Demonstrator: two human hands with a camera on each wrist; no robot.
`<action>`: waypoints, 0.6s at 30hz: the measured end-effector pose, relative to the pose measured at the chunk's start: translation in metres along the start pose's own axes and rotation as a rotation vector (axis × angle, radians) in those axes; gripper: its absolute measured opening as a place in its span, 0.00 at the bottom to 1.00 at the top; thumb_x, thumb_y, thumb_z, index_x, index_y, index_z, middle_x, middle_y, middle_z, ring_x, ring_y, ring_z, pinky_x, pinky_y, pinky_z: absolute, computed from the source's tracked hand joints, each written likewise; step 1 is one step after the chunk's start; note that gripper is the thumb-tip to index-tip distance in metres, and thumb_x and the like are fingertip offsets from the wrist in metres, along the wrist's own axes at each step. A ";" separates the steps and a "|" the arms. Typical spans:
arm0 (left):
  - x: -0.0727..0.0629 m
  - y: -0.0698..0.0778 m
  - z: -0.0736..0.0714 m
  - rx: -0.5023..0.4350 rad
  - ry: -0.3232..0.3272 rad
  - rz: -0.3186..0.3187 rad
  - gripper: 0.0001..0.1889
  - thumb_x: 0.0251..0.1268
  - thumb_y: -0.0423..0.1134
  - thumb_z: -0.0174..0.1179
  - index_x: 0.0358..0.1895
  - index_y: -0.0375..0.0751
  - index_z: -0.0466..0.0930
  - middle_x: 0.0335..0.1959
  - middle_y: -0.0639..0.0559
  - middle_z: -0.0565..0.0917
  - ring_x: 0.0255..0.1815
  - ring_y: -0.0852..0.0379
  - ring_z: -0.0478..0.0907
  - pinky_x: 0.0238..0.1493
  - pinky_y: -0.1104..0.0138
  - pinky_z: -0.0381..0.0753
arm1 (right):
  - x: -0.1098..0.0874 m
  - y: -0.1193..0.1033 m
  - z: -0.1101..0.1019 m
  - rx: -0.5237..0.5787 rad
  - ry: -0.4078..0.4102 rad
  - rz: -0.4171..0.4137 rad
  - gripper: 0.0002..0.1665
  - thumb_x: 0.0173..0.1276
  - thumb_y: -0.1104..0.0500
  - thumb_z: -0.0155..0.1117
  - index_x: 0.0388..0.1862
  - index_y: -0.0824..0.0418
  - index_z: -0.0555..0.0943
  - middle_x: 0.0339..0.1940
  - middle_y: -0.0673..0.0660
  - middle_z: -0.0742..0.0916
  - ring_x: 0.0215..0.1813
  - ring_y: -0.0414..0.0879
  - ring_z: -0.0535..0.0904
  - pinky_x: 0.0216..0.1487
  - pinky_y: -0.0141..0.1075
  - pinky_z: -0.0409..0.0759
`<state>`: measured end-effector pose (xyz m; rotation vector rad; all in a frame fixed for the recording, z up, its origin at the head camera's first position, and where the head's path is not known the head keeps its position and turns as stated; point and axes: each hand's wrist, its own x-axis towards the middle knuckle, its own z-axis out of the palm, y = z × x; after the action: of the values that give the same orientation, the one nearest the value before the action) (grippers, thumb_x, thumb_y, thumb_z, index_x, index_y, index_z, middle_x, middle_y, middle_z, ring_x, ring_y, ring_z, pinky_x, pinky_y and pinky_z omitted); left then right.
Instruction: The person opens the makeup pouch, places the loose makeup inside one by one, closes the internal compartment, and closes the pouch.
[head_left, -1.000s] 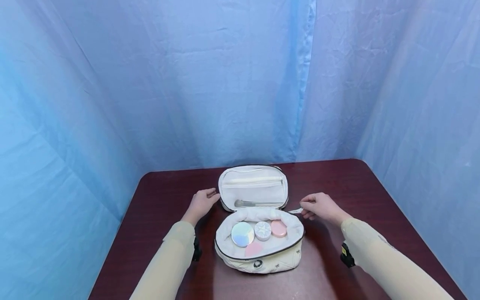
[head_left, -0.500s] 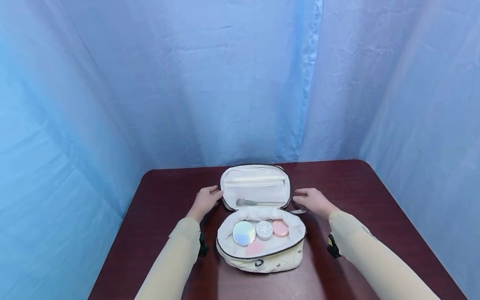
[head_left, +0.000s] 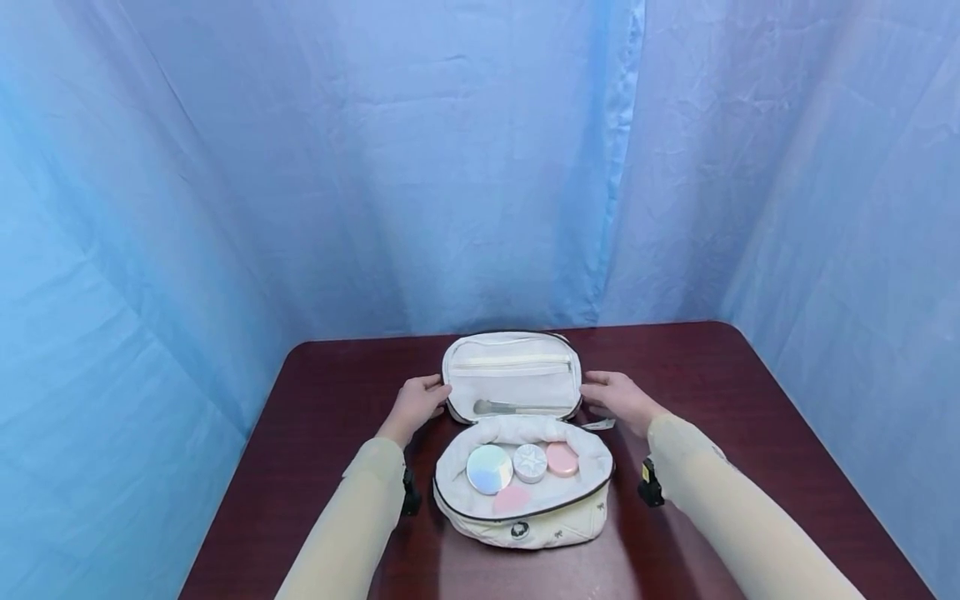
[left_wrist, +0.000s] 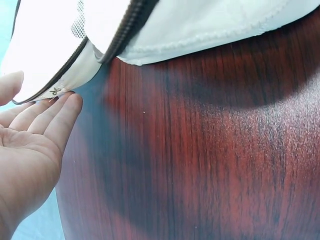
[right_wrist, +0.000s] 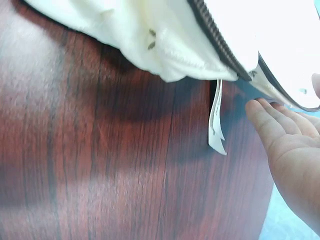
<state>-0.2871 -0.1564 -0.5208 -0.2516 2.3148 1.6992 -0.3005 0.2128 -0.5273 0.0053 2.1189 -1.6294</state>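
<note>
A cream cosmetic bag (head_left: 555,527) stands on the table, its zipped lid (head_left: 512,383) folded back. Inside lie a shiny round compact (head_left: 489,469), a white jar with a star top (head_left: 529,463), a round pink case (head_left: 562,459) and a pink puff (head_left: 512,499). Behind the mesh pocket of the lid is a makeup brush (head_left: 517,407). At the lid's left edge, my left hand (left_wrist: 30,145) has straight fingers against the side and the thumb over the rim. My right hand (right_wrist: 295,145) reaches the opposite edge, fingers extended beneath it, thumb above.
A white fabric strap (right_wrist: 216,120) hangs from the bag's right side onto the dark red wooden table (head_left: 345,383). Blue curtains (head_left: 480,167) enclose the table at the back and both sides.
My right hand has let go of the strap and moved left and away from me to the lid's right edge. My left hand has moved slightly closer to the lid.
</note>
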 end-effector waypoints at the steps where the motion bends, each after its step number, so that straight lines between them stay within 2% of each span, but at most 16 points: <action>1: 0.000 0.000 0.000 -0.007 0.001 -0.003 0.33 0.78 0.42 0.57 0.79 0.33 0.58 0.76 0.37 0.68 0.72 0.45 0.73 0.61 0.57 0.82 | 0.000 0.000 0.001 0.012 -0.007 -0.004 0.42 0.82 0.57 0.52 0.82 0.74 0.44 0.81 0.75 0.55 0.78 0.68 0.60 0.75 0.56 0.66; 8: -0.001 0.002 -0.002 -0.037 -0.001 -0.007 0.33 0.78 0.42 0.57 0.78 0.32 0.59 0.76 0.36 0.67 0.72 0.44 0.72 0.62 0.57 0.82 | 0.003 -0.002 0.006 0.096 -0.004 -0.025 0.44 0.81 0.58 0.53 0.83 0.72 0.41 0.82 0.74 0.54 0.79 0.67 0.58 0.77 0.56 0.63; 14: -0.002 0.002 -0.004 -0.074 0.008 -0.004 0.32 0.78 0.41 0.57 0.78 0.32 0.60 0.77 0.36 0.66 0.71 0.44 0.73 0.63 0.57 0.81 | 0.002 -0.003 0.005 0.149 0.092 -0.042 0.43 0.79 0.59 0.56 0.83 0.70 0.49 0.81 0.71 0.59 0.75 0.64 0.69 0.74 0.56 0.69; 18: -0.002 0.003 -0.006 -0.092 0.020 -0.009 0.31 0.78 0.40 0.58 0.78 0.33 0.61 0.76 0.37 0.67 0.71 0.44 0.73 0.63 0.57 0.81 | 0.001 -0.005 0.004 0.167 0.156 -0.039 0.39 0.79 0.59 0.58 0.81 0.71 0.56 0.77 0.72 0.67 0.68 0.59 0.77 0.71 0.55 0.73</action>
<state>-0.2867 -0.1608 -0.5154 -0.2971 2.2486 1.8100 -0.3017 0.2071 -0.5236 0.1497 2.1001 -1.8793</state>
